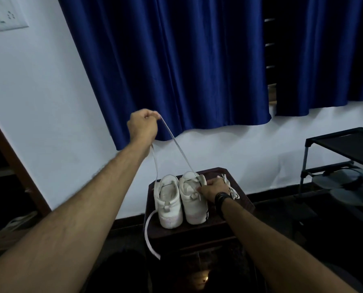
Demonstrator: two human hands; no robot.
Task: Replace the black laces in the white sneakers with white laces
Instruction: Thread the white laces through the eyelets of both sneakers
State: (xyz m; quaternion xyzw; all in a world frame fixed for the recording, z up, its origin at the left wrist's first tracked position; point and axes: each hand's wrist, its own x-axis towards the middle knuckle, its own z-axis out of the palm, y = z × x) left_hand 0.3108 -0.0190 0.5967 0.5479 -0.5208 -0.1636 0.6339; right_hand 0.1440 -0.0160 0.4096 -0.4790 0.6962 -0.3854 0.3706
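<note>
Two white sneakers stand side by side, heels toward me, on a small dark wooden table [235,220]. My left hand [143,124] is raised high above them and pinches a white lace [177,145] pulled taut up out of the right sneaker [194,199]. The lace's other part drops from my left hand past the left sneaker [169,205] and loops over the table's front edge. My right hand [213,190] grips the right sneaker at its collar. Another white lace [230,186] lies bunched behind my right hand. No black lace shows.
Dark blue curtains [176,60] hang on the white wall behind the table. A black shoe rack [343,157] holding grey footwear stands at the right. A brown door frame [13,166] runs along the left edge. The floor is dark.
</note>
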